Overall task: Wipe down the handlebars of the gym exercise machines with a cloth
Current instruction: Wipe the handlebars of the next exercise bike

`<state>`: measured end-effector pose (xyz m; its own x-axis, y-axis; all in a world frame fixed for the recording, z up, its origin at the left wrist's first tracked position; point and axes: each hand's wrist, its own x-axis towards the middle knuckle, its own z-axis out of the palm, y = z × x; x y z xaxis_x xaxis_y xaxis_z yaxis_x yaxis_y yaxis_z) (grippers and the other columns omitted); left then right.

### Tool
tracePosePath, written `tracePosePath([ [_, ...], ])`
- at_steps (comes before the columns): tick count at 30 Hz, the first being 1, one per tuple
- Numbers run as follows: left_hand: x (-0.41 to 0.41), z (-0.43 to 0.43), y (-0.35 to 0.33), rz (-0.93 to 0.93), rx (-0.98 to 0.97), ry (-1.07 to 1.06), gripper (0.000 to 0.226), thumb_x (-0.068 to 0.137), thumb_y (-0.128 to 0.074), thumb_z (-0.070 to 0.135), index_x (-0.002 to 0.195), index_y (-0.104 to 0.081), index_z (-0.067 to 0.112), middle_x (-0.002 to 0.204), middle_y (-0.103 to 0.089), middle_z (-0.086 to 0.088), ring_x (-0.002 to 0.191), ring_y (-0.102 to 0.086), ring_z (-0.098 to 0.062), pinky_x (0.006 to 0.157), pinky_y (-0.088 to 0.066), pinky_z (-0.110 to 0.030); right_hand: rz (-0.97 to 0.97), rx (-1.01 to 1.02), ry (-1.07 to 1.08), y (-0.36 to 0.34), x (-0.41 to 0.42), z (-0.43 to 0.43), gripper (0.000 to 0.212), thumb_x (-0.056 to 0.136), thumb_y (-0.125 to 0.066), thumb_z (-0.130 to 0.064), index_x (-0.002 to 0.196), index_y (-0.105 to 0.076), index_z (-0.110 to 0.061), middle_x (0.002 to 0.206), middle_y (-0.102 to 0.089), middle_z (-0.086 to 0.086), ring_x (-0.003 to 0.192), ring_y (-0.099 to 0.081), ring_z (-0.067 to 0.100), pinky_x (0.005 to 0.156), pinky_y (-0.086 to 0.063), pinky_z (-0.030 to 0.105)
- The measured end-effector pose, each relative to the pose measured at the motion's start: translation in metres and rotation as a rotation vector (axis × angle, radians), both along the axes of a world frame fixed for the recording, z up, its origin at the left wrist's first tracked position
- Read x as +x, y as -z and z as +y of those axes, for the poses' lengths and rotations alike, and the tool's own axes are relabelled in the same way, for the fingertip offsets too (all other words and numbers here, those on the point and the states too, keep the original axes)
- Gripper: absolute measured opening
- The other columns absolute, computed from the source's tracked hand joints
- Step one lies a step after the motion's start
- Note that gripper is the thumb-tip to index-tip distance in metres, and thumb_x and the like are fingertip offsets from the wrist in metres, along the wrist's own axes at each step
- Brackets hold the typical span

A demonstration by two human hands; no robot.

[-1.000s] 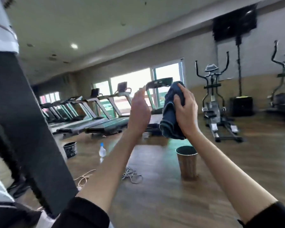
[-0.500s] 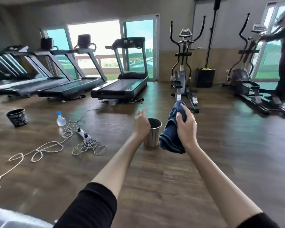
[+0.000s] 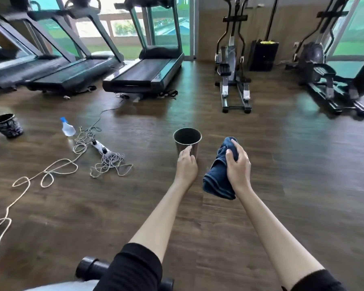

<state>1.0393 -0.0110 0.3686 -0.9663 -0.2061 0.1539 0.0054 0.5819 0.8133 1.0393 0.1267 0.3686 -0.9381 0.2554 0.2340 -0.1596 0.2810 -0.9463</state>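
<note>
no wiping is under way at this moment; the step in hand is judged to be a passage between machines, with the cloth carried ready. the cloth (image 3: 218, 177), dark blue and bunched into a thick fold, is gripped by the right hand (image 3: 237, 166), whose fingers and thumb are curled tightly round its upper part. it is held in the air above the wooden floor (image 3: 292, 185) and touches no machine. the left hand (image 3: 186, 164) is held out beside it, fingers loosely bent, and nothing is held in it. its fingertips are seen against the wall of a small metal bin (image 3: 187, 136) standing on the floor, but whether the bin is touched cannot be told.

the nearest handlebars are those of the treadmill (image 3: 149, 70) and the elliptical trainer (image 3: 232, 66), both well apart from the hands, with their upper grips largely cut off at the top edge. for the next move, one of these machines is to be approached, and the cloth raised, wrapped round a grip and drawn along the bar. a spray bottle (image 3: 67, 128) is seen on the floor beside a tangled cord (image 3: 109, 160); the cord is a thing to be stepped round.
</note>
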Motion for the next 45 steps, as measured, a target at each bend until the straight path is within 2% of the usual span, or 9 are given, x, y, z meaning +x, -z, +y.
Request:
tracePosePath([
  [4,-0.017,0.012,-0.016,-0.052,0.07,-0.018,0.043,0.096,-0.035,-0.002,0.14,-0.038,-0.003,0.142,-0.044,-0.018,0.135,-0.036,-0.026,0.11,-0.023,-0.025,-0.054,-0.008,0.006,-0.02,-0.016,0.013,0.04,0.099,-0.048,-0.016,0.138,-0.049,-0.013,0.143,-0.048,0.005,0.132,-0.041,0.014,0.105,-0.026,0.016],
  [10,-0.048,0.021,-0.046,-0.098,0.157,-0.035,0.046,0.098,-0.037,0.002,0.143,-0.034,0.001,0.14,-0.044,-0.018,0.132,-0.04,-0.024,0.103,-0.024,-0.018,-0.084,-0.007,0.016,-0.045,-0.047,0.018,0.039,0.099,-0.048,-0.014,0.138,-0.048,-0.01,0.143,-0.047,0.005,0.132,-0.041,0.014,0.103,-0.025,0.012],
  [17,-0.101,0.011,-0.078,-0.135,0.201,-0.036,0.049,0.098,-0.038,0.007,0.147,-0.03,0.007,0.144,-0.041,-0.012,0.133,-0.037,-0.02,0.102,-0.024,-0.018,-0.118,0.031,-0.021,-0.071,-0.104,0.009,0.039,0.099,-0.048,-0.014,0.138,-0.048,-0.01,0.143,-0.047,0.007,0.133,-0.041,0.017,0.113,-0.028,0.027],
  [26,-0.213,-0.026,-0.113,-0.192,0.208,-0.064,0.045,0.098,-0.039,0.006,0.143,-0.035,0.003,0.144,-0.042,-0.015,0.134,-0.038,-0.023,0.103,-0.024,-0.019,-0.129,0.094,-0.071,-0.11,-0.208,-0.028,0.038,0.097,-0.05,-0.008,0.136,-0.05,-0.006,0.14,-0.05,0.01,0.131,-0.042,0.018,0.1,-0.021,0.007],
  [29,-0.246,-0.038,-0.129,-0.21,0.217,-0.072,0.046,0.098,-0.041,0.006,0.144,-0.035,0.004,0.143,-0.043,-0.015,0.134,-0.039,-0.023,0.105,-0.026,-0.024,-0.124,0.101,-0.112,-0.129,-0.241,-0.042,0.037,0.098,-0.051,-0.009,0.135,-0.051,-0.007,0.139,-0.051,0.009,0.13,-0.044,0.017,0.103,-0.024,0.011],
  [33,-0.279,-0.054,-0.145,-0.236,0.25,-0.1,0.05,0.097,-0.043,0.008,0.146,-0.032,0.008,0.145,-0.042,-0.013,0.133,-0.041,-0.022,0.108,-0.029,-0.028,-0.12,0.113,-0.164,-0.151,-0.278,-0.055,0.037,0.097,-0.051,-0.007,0.134,-0.052,-0.005,0.138,-0.052,0.009,0.129,-0.044,0.016,0.101,-0.024,0.009],
  [38,-0.313,-0.073,-0.159,-0.236,0.255,-0.16,0.05,0.097,-0.043,0.009,0.146,-0.032,0.01,0.144,-0.041,-0.013,0.131,-0.042,-0.023,0.109,-0.03,-0.03,-0.116,0.133,-0.267,-0.17,-0.328,-0.073,0.038,0.098,-0.05,-0.008,0.136,-0.049,-0.006,0.139,-0.05,0.01,0.124,-0.042,0.008,0.102,-0.024,0.011],
  [41,-0.327,-0.088,-0.169,-0.222,0.264,-0.223,0.05,0.098,-0.042,0.01,0.147,-0.031,0.01,0.144,-0.04,-0.012,0.132,-0.041,-0.022,0.108,-0.03,-0.028,-0.138,0.138,-0.359,-0.18,-0.355,-0.092,0.039,0.099,-0.05,-0.009,0.137,-0.048,-0.006,0.14,-0.049,0.01,0.129,-0.043,0.015,0.104,-0.025,0.014],
  [45,-0.343,-0.115,-0.179,-0.194,0.285,-0.321,0.05,0.098,-0.042,0.011,0.147,-0.03,0.011,0.146,-0.039,-0.013,0.133,-0.041,-0.022,0.111,-0.032,-0.033,-0.141,0.165,-0.513,-0.193,-0.389,-0.127,0.04,0.1,-0.049,-0.013,0.139,-0.046,-0.006,0.143,-0.046,0.011,0.134,-0.041,0.019,0.105,-0.024,0.015],
])
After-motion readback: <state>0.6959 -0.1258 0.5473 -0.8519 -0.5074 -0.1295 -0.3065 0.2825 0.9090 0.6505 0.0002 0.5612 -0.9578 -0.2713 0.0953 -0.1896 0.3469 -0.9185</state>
